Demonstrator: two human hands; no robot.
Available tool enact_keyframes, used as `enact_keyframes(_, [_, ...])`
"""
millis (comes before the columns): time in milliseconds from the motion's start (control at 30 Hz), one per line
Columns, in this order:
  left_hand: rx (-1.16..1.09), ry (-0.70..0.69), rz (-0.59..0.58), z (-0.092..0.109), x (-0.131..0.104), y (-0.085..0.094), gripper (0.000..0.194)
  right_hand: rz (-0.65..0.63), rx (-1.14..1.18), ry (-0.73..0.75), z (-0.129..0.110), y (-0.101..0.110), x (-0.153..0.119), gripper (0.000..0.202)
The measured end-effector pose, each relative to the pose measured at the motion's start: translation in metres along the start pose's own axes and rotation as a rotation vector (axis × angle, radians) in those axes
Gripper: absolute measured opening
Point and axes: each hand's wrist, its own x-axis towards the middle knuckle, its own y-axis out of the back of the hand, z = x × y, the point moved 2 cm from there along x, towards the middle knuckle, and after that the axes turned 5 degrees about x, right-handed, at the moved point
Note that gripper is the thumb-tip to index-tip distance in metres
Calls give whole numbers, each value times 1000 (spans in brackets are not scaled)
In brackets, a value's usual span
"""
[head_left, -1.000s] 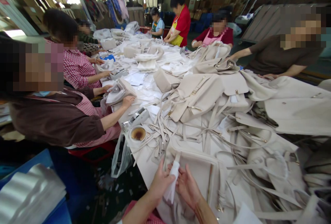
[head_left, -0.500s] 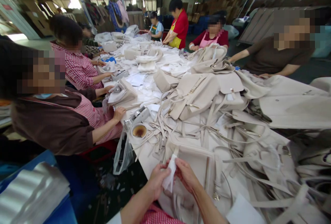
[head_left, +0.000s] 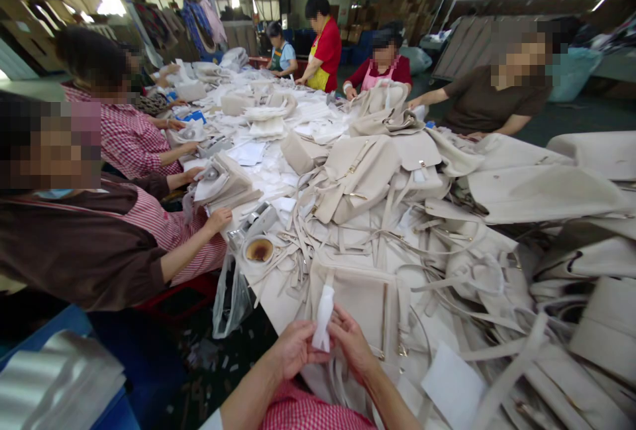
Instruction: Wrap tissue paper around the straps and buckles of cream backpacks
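Note:
Between my hands is a strip of thin white wrapping paper (head_left: 324, 314), folded around what looks like a beige strap end that shows at its top. My left hand (head_left: 293, 348) grips the paper's lower left side with thumb and fingers. From the right, my right hand (head_left: 352, 342) pinches its edge. Under both hands lies a beige bag (head_left: 360, 297) with a gold zipper along its right side. A loose white sheet (head_left: 453, 385) rests to the right of my right forearm.
Beige bags (head_left: 370, 168) and straps pile up ahead and to the right. A round dish with brown contents (head_left: 259, 250) sits near the left table edge by a tape dispenser (head_left: 256, 221). Co-workers line both sides. Silvery foam sheets (head_left: 59, 377) lie at lower left.
The view has turned slightly right. The white paper, earlier looser and flared, is now wrapped closer into a narrow upright shape. Both hands stay on it.

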Motion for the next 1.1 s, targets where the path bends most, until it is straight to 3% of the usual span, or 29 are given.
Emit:
enact_keyframes(233, [-53,45,-53,-6,6,4,28,129,-227,191,13,-7,4,54])
enact_keyframes(433, [-68,74,-87,-8,15,12,26,146,-425,220,19,-3,1,58])
enact_keyframes(567, [-49,64,-85,-7,20,12,27,177,-431,166,20,-1,-3,64])
enact_keyframes(867, [9,63,-111,7,11,12,33,52,-298,69,-3,-5,-11,57])
enact_keyframes(1000, [60,61,-104,8,11,12,34,79,-277,113,8,-11,-4,58])
enact_keyframes(1100, [90,47,-94,8,13,12,37,189,-382,192,18,-10,-2,52])
